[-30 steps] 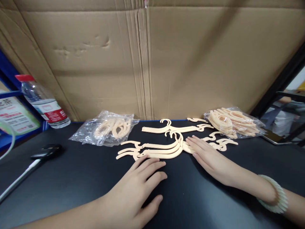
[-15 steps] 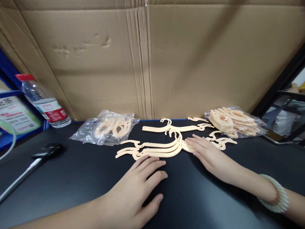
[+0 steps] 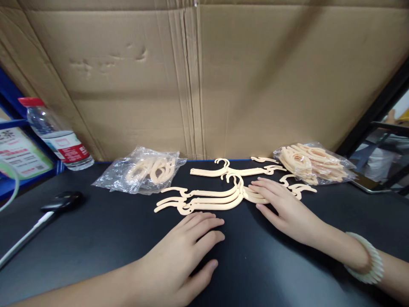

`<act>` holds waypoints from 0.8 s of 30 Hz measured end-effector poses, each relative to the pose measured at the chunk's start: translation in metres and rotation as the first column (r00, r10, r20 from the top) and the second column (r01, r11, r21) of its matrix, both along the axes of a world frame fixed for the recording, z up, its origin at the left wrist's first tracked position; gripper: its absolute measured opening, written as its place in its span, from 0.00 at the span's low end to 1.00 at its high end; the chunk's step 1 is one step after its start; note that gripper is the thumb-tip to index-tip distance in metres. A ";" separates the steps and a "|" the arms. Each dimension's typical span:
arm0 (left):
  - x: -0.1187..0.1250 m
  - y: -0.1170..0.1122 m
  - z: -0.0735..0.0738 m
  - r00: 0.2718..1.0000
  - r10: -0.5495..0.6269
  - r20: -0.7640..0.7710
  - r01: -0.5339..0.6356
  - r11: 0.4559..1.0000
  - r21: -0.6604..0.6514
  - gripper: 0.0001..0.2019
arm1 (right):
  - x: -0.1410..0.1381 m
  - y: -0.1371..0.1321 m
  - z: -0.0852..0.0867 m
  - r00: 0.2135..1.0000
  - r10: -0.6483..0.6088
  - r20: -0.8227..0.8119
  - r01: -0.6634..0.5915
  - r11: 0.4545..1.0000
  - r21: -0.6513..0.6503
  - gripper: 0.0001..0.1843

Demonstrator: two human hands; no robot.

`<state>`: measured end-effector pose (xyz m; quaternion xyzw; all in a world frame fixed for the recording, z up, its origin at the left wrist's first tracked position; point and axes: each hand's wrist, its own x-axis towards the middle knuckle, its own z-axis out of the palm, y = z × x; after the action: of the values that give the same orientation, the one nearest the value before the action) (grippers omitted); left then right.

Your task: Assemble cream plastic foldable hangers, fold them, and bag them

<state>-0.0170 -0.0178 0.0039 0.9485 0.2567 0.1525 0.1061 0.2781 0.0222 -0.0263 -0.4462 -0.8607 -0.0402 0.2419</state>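
Several cream plastic folding hangers (image 3: 220, 200) lie unfolded and nested on the black tabletop (image 3: 246, 273), their hooks pointing away from me. My left hand (image 3: 188, 251) rests on the table just in front of their left arms, fingers apart, holding nothing. My right hand (image 3: 284, 209) lies with spread fingers over the right arms of the nested hangers and hides part of them. Behind these, another hanger (image 3: 211, 172) lies unfolded by itself. A loose cream piece (image 3: 263, 160) is at the table's back edge.
A clear bag (image 3: 118, 175) with cream pieces lies back left, and a fuller bag (image 3: 315, 164) back right. At the left stand a water bottle (image 3: 65, 140) and a black device (image 3: 62, 201) with a white cable. A cardboard wall (image 3: 255, 85) closes off the back.
My right hand has shifted slightly to the right, uncovering more of the hangers' right arms. My left hand has hardly moved. The hangers lie as before.
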 end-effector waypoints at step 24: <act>0.000 -0.001 0.001 0.998 0.011 -0.059 -0.013 0.999 -0.033 0.18 | -0.012 -0.013 0.015 0.954 0.298 -0.028 -0.299 0.951 -0.071 0.13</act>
<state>-0.0170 -0.0185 0.0050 0.9491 0.2679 0.1210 0.1133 0.2666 0.0095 -0.0112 -0.3199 -0.9171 0.0327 0.2358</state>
